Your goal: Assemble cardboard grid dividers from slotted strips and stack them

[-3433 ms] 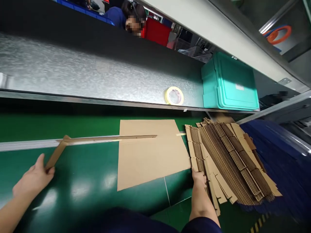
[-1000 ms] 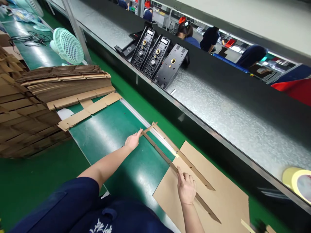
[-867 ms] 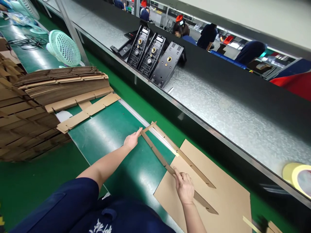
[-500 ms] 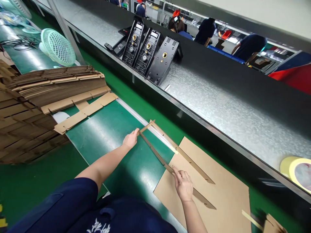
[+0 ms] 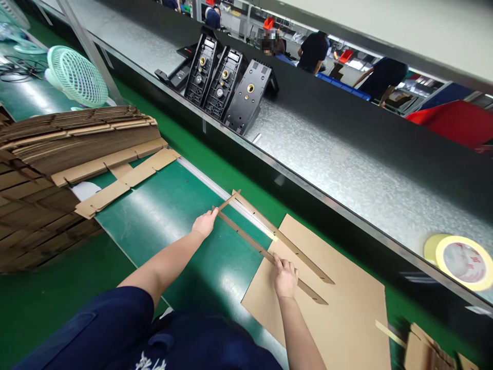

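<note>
My left hand (image 5: pixel 205 223) pinches the corner where a long near cardboard strip (image 5: pixel 248 238) meets a short cardboard crosspiece (image 5: pixel 228 200). My right hand (image 5: pixel 285 280) grips the same near strip further along, fingers closed over its upper edge. A second long strip, the far cardboard strip (image 5: pixel 295 248), runs roughly parallel and joins the crosspiece at its far end. Both long strips stand on edge and show small slots. Their right-hand ends lie over a flat cardboard sheet (image 5: pixel 346 313); the other ends are above the green table (image 5: pixel 154 216).
Left, a tall stack of folded cardboard (image 5: pixel 84 141) stands beside a slotted cardboard piece (image 5: pixel 129 180) and a green fan (image 5: pixel 77 77). Beyond the table runs a conveyor (image 5: pixel 327 139) carrying black plastic housings (image 5: pixel 246 95) and a tape roll (image 5: pixel 462 259). Several people work further back.
My right hand has moved slightly away from me, bringing the near strip's right end closer to the far strip. My left hand stays at the corner. The whole view has shifted a little.
</note>
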Available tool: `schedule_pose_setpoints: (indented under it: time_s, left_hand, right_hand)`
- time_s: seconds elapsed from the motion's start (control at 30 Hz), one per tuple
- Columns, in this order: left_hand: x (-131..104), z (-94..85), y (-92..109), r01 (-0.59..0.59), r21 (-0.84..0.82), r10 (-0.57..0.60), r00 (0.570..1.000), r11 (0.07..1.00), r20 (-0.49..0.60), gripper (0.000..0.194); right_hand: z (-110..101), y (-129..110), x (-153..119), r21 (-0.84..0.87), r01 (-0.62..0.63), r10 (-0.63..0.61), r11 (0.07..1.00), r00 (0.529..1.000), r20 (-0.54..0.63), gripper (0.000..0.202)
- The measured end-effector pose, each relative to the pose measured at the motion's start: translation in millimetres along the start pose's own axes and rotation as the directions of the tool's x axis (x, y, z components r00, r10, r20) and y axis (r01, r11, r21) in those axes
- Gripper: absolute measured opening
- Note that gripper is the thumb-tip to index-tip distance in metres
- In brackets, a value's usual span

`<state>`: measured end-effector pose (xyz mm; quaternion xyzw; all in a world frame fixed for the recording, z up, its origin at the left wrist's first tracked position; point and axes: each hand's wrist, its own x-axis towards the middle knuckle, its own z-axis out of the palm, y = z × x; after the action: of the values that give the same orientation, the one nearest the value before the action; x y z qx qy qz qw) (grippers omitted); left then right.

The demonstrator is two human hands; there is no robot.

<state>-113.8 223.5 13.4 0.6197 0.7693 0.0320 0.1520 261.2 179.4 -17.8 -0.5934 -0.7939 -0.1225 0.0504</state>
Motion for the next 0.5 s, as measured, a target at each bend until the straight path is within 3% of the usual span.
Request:
schedule_pose_setpoints:
  time_s: [0.1, 0.2, 0.33, 0.4, 0.5]
  left_hand:
    - [1.2, -0.7, 0.6, 0.002, 0.024, -0.002, 1.000, 1.000, 0.014, 0.060]
    - [1.1, -4.0, 1.3, 0.000, 0.051, -0.001, 1.000, 0.999, 0.016, 0.056]
    - [-2.3, -12.2, 4.0, -0.010, 0.092, 0.008, 1.000, 0.996, 0.023, 0.051]
    - [-6.5, -15.5, 4.0, -0.025, 0.108, 0.022, 0.999, 0.994, 0.027, 0.053]
    - [-16.7, -14.5, -2.0, -0.036, 0.107, 0.037, 0.999, 0.994, -0.008, 0.062]
  right_hand:
    - [-0.2, -6.1, -4.6, 0.025, -0.051, 0.050, 0.998, 0.998, 0.028, 0.049]
    - [-3.7, -5.4, -16.2, 0.043, -0.128, 0.128, 0.991, 0.992, -0.019, 0.041]
    - [-12.3, 30.6, -58.0, 0.049, -0.325, 0.329, 0.944, 0.938, -0.109, 0.045]
    - [-24.4, 67.2, -96.8, 0.021, -0.515, 0.514, 0.857, 0.849, -0.127, 0.048]
    - [-53.0, 126.5, -164.2, -0.052, -0.784, 0.779, 0.618, 0.620, -0.096, 0.046]
